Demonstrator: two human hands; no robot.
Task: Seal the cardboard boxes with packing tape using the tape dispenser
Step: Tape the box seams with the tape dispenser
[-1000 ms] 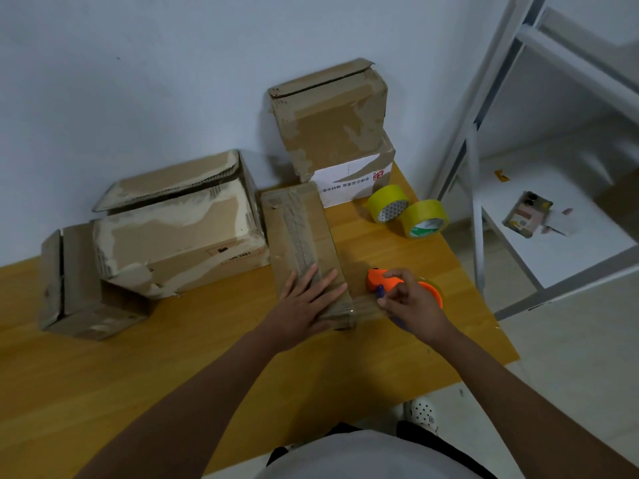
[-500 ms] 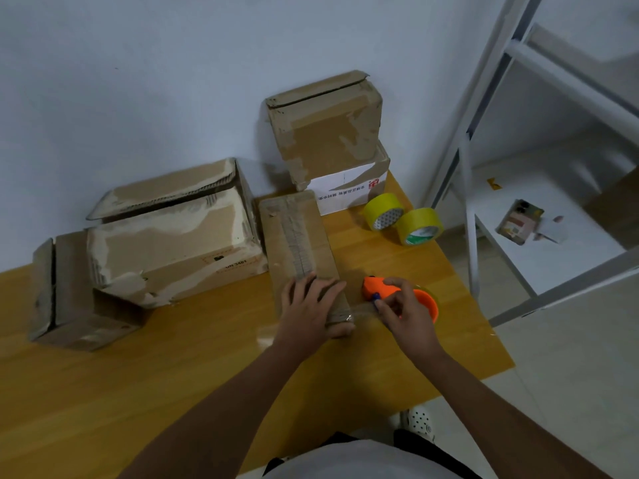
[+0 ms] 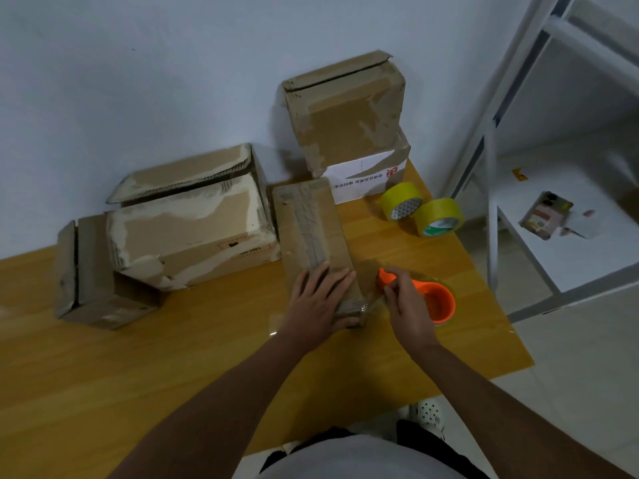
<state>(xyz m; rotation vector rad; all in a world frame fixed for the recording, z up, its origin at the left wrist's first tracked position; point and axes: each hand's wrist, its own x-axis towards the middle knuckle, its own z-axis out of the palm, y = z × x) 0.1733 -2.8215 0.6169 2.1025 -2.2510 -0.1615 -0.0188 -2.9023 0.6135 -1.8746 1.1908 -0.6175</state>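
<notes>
A flat, narrow cardboard box (image 3: 311, 223) lies on the wooden table (image 3: 173, 368), its long side running away from me. My left hand (image 3: 318, 302) presses flat on its near end, fingers spread. My right hand (image 3: 404, 305) grips the orange tape dispenser (image 3: 432, 299) just right of the box's near corner. A short strip of clear tape (image 3: 371, 304) runs from the dispenser to that corner.
A large worn box (image 3: 193, 226) and a smaller open box (image 3: 90, 271) sit to the left. Two stacked boxes (image 3: 349, 122) stand at the back by the wall. Two yellow tape rolls (image 3: 420, 210) lie near the table's right edge. A white metal rack (image 3: 491, 167) stands to the right.
My left hand slid toward the box's near end and now lies flat on it. The right hand with the dispenser stayed beside the box's corner. The camera view shifted slightly.
</notes>
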